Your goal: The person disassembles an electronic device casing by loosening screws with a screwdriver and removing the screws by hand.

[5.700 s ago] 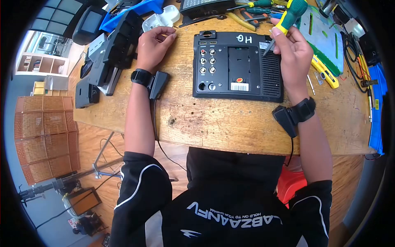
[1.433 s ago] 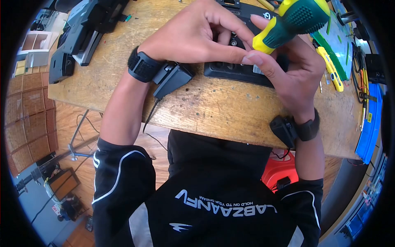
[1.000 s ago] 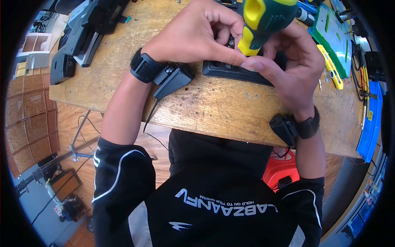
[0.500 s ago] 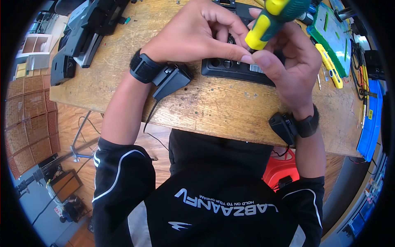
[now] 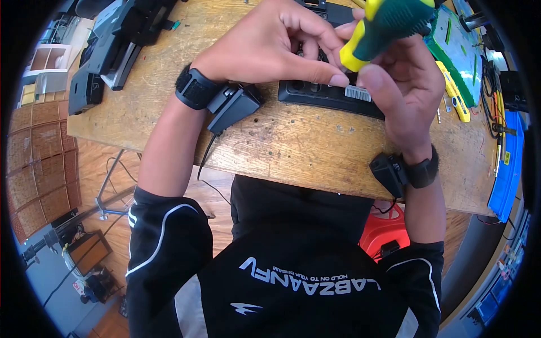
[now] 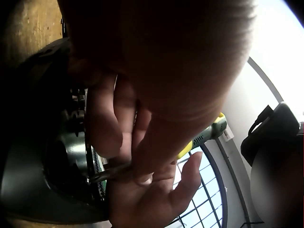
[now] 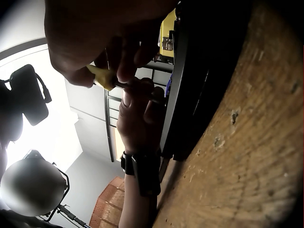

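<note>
A black electronics housing (image 5: 296,94) lies on the bench beneath both hands, its barcode label (image 5: 358,93) showing below the fingertips. My right hand (image 5: 414,93) holds a large green and yellow screwdriver (image 5: 389,35) by its handle, which tilts up and to the right. My left hand (image 5: 267,53) reaches in from the other side, thumb and fingers pinching around the screwdriver's shaft. In the left wrist view, the metal shaft (image 6: 102,175) runs from the thumb down to the housing's round recess. The hands cover most of the housing's middle.
Black and grey device parts (image 5: 127,42) are stacked at the left. To the right lie a yellow utility knife (image 5: 452,93), a green-edged board (image 5: 456,53) and a blue tray (image 5: 505,169). The wooden bench's front edge (image 5: 282,173) runs before the body.
Several seconds ago the left hand was apart at the left; now it is at the screwdriver over the housing. Within the last second the handle has shifted and tilted repeatedly while the hands stayed close together.
</note>
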`<state>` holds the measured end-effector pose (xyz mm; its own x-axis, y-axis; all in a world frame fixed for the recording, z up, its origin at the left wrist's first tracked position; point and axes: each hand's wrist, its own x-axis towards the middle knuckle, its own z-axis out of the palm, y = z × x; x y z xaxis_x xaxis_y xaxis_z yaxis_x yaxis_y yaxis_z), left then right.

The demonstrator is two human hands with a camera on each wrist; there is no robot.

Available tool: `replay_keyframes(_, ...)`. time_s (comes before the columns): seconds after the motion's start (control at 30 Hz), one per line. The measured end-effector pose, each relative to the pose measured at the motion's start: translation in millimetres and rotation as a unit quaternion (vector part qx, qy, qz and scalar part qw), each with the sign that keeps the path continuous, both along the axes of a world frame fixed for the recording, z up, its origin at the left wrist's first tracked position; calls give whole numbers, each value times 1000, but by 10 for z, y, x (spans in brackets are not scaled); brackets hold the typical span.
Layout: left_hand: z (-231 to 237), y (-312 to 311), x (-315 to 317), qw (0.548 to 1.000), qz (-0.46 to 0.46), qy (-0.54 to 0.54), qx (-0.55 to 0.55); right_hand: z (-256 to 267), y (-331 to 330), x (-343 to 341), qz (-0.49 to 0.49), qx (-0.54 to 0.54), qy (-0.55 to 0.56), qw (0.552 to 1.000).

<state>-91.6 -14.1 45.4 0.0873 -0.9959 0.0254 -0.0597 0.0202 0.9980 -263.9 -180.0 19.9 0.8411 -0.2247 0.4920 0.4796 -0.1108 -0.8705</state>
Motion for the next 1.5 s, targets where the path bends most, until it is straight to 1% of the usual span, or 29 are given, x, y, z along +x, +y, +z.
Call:
replay_keyframes(0.03, -63, -10, 6, 1000, 15, -11, -14, -11, -6, 5, 0, 0, 0, 1000)
replay_keyframes(0.07, -95, -25, 8, 999, 29, -23, -28, -27, -16, 2, -19, -34, -14, 999)
replay_keyframes(0.1, -64, -28, 7, 999, 28, -24, -29, -38, -28, -3, -38, -69, -29, 996)
replay_keyframes(0.13, -10, -16, 8, 998, 24, -53, -13, -43, -53, -21, -39, -70, -30, 996)
replay_keyframes(0.2, 27, -8, 25, 996, 19, -83, 2, -55, -110, -64, -42, -142, 21, 989)
replay_keyframes(0.3, -2, -16, 29, 998, 11, -61, -4, -73, -76, -34, -57, -115, 11, 992)
replay_keyframes(0.37, -60, -22, -8, 997, 18, -40, -59, -65, -23, -11, -66, -100, -3, 993)
replay_keyframes(0.4, -70, -13, -10, 997, 19, -40, -58, -47, 10, -7, -58, -56, -2, 997)
replay_keyframes(0.43, -77, -3, -10, 999, 26, -9, -32, -31, 27, -3, -49, -12, -1, 999)
replay_keyframes(0.47, -79, 3, -11, 999, 33, 22, -5, -19, 27, 5, -48, -12, 0, 999)
replay_keyframes(0.5, -77, -6, -18, 999, 33, 22, -5, -7, 23, 13, -38, -19, -17, 999)
replay_keyframes(0.57, -60, -39, -34, 998, 57, -20, -8, -28, -20, 7, -28, -27, -34, 999)
replay_keyframes(0.63, 0, -24, 8, 998, 44, -45, -4, -81, -111, -43, -43, -114, -3, 993)
replay_keyframes(0.7, 14, -11, 23, 997, 30, -71, -1, -78, -108, -52, -56, -132, 10, 990)
replay_keyframes(0.77, -22, -5, 8, 990, 32, -135, -19, -84, -96, -51, -70, -150, 24, 986)
replay_keyframes(0.8, -50, -9, 14, 990, 32, -135, -19, -106, -91, -44, -73, -134, 13, 988)
replay_keyframes(0.87, -117, -12, 34, 994, -8, -31, -104, -101, -47, -26, -76, -118, 3, 990)
replay_keyframes(0.9, -122, 12, 18, 998, 1, 21, -65, -66, -2, -13, -72, -91, -2, 993)
replay_keyframes(0.97, -91, 14, -3, 998, 17, 6, -55, -13, 9, -1, -69, -64, -7, 996)
replay_keyframes(1.03, -94, 8, -4, 998, 33, -10, -44, 15, -21, 7, -35, -110, -28, 993)
replay_keyframes(1.07, -127, 3, 6, 998, 42, -13, -48, 9, -37, 1, -36, -110, -28, 993)
replay_keyframes(1.13, -119, -3, 22, 997, 50, -17, -53, -16, -83, -17, -40, -173, -16, 984)
replay_keyframes(1.2, -60, 4, 49, 995, 32, -92, -19, -66, -142, -43, -44, -185, -5, 982)
replay_keyframes(1.23, -80, 3, 42, 995, 32, -92, -19, -73, -150, -47, -47, -197, 6, 979)
replay_keyframes(1.3, -126, -4, 8, 998, 19, -30, -55, -19, -62, -20, -61, -173, 8, 983)
replay_keyframes(1.37, -89, 0, -35, 999, 27, -7, -40, 0, -13, 4, -74, -149, 9, 986)
replay_keyframes(1.43, -82, -4, -38, 999, 35, 15, -25, -25, -11, 22, -31, -43, -11, 999)
replay_keyframes(1.47, -101, -14, -14, 999, 36, 1, -38, -18, -18, 19, -31, -43, -11, 999)
replay_keyframes(1.5, -115, -21, 4, 998, 36, -14, -50, -8, -33, 9, -37, -86, -17, 995)
